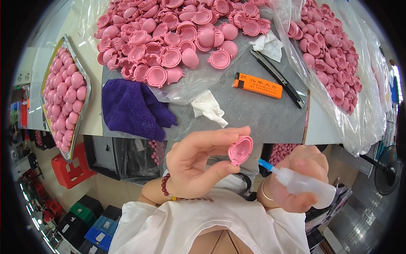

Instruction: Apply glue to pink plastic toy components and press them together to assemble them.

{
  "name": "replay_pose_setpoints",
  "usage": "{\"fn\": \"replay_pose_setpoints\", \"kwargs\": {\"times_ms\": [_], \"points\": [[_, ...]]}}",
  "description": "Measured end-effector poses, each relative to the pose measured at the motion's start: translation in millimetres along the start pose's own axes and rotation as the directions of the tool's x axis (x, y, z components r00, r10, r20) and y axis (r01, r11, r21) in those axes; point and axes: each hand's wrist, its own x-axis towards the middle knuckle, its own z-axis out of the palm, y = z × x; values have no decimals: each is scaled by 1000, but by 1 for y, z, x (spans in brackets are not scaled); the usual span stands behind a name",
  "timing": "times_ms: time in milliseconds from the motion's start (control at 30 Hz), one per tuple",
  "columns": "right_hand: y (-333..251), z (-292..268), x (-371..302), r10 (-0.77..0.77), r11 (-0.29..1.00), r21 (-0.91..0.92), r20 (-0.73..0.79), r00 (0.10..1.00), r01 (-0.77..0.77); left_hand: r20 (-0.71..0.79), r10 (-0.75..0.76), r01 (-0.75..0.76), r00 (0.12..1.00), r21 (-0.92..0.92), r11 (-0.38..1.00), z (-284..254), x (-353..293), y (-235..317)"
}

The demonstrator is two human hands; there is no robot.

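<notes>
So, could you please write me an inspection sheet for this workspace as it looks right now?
Surface: grey mat on a pale table, partly under clear plastic sheeting.
Job's things: pink half-shell pinched in the left hand; small squeeze bottle with a blue nozzle in the right hand, tip just beside the shell.
Clutter: heap of pink shells, bag of more shells, metal tray of pink balls, purple cloth, white rags, orange lighter, black utility knife.
Hands: both closed on their items.
Cables: nothing seen.
Surroundings: coloured crates on the floor, a fan at right.
</notes>
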Motion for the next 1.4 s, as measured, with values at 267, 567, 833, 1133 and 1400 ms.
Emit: {"fn": "replay_pose_setpoints", "kwargs": {"times_ms": [267, 567, 833, 1133, 1400], "points": [[-8, 1, -1, 31, 995, 97, 24, 999, -34, 57, 37, -47, 998, 180, 982, -2, -1, 3], [-3, -4, 2, 22, 1000, 22, 9, 1000, -22, 31, -69, 68, 997, 26, 997, 0, -2, 7], [-3, -8, 7, 23, 1000, -7, 28, 999, -22, 195, -593, 606, 781, -469, 643, 0, 11, 14], [20, -7, 9, 189, 972, -83, -286, 939, -221, 253, -557, 566, 791, -648, 509, -2, 7, 8], [0, 6, 8, 628, 747, 254, 33, 778, -614, 130, -282, 310, 950, -460, 832, 1, 1, -1]]}}
